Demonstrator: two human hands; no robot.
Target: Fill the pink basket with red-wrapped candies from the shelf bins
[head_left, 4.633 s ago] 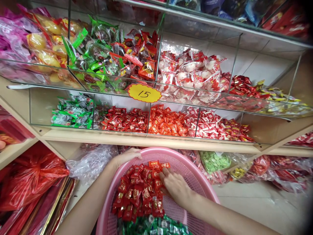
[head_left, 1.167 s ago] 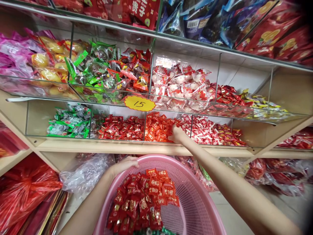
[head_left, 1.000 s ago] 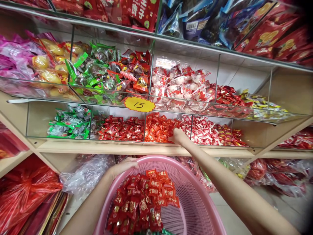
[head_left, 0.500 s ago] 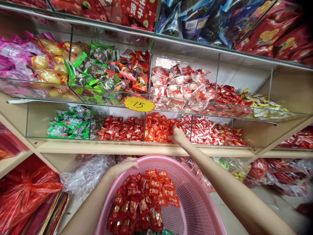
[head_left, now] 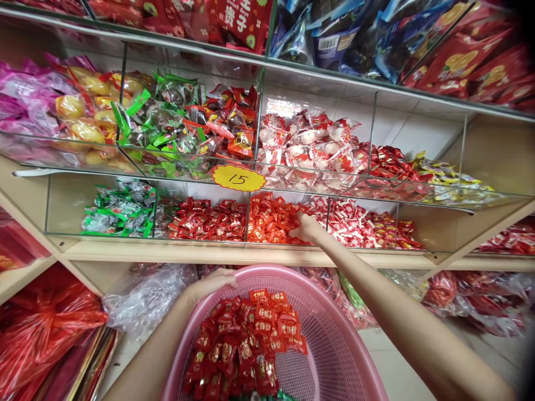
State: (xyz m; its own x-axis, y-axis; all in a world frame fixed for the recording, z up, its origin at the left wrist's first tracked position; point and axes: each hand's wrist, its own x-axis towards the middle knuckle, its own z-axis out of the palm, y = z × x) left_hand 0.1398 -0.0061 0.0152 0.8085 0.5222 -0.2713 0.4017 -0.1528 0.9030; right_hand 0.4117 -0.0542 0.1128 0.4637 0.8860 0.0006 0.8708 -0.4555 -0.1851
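Note:
A pink plastic basket [head_left: 349, 348] with mesh walls is low in the middle, tilted toward me. My left hand [head_left: 212, 282] is closed over its far left rim, fingers laid along the edge. Inside lie red-wrapped candies [head_left: 228, 342], with brighter orange-red packets [head_left: 273, 320] at the upper right and a bit of green wrapper at the bottom. My right hand [head_left: 309, 228] is in a glass-fronted shelf bin, curled among orange-red wrapped candies [head_left: 270, 220]. Its thumb shows at the left; its fingertips are partly hidden by the candies.
Glass dividers split the shelves into bins, and a wooden ledge [head_left: 267, 256] runs below. Neighbouring bins hold dark red candies [head_left: 207, 218] and red-and-white candies [head_left: 349, 220]. A yellow "15" tag [head_left: 239, 177] hangs above. Clear plastic bags [head_left: 154, 295] lie under the shelf.
My right hand has shifted slightly right within the candy bin, and its forearm has swung a little right. My left hand and the basket have stayed in place.

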